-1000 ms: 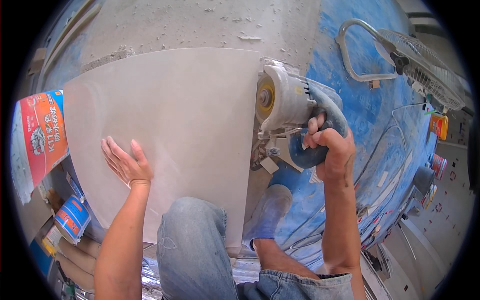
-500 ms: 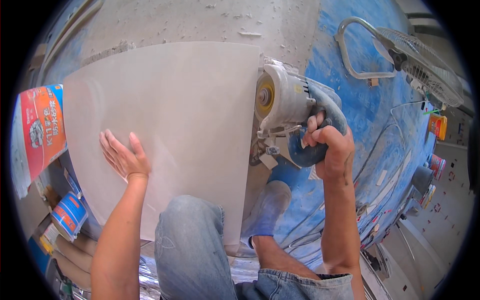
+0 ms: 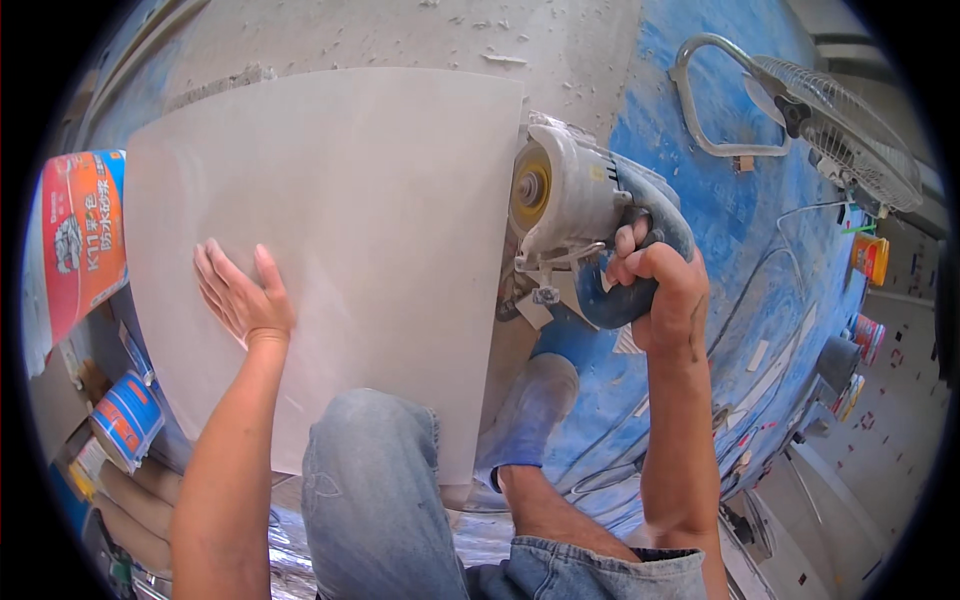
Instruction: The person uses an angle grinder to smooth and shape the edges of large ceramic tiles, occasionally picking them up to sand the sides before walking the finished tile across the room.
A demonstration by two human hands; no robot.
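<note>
A large pale tile (image 3: 400, 200) lies in front of me, its surface smooth and slightly glossy. My left hand (image 3: 243, 295) rests flat on its left part, fingers stretched out. At the tile's right edge stands a dusty handheld circular saw (image 3: 575, 195) with a yellow-centred round blade. My right hand (image 3: 665, 280) is wrapped round the saw's dark looped handle. The saw's base sits along the edge; where the blade meets the tile is hidden. My bent knee in denim (image 3: 370, 470) covers the tile's near edge.
At the left stand a big orange-and-red bucket (image 3: 85, 240) and a smaller blue-and-orange can (image 3: 128, 420). A fan (image 3: 835, 120) lies at the upper right on blue sheeting (image 3: 740, 215). A cable (image 3: 760, 265) runs across that sheeting. My shoe (image 3: 540, 400) is below the saw.
The tile's far edge sits slightly higher in view, and the buckets have shifted a little left and up. My left hand stays flat on the tile and my right keeps its grip.
</note>
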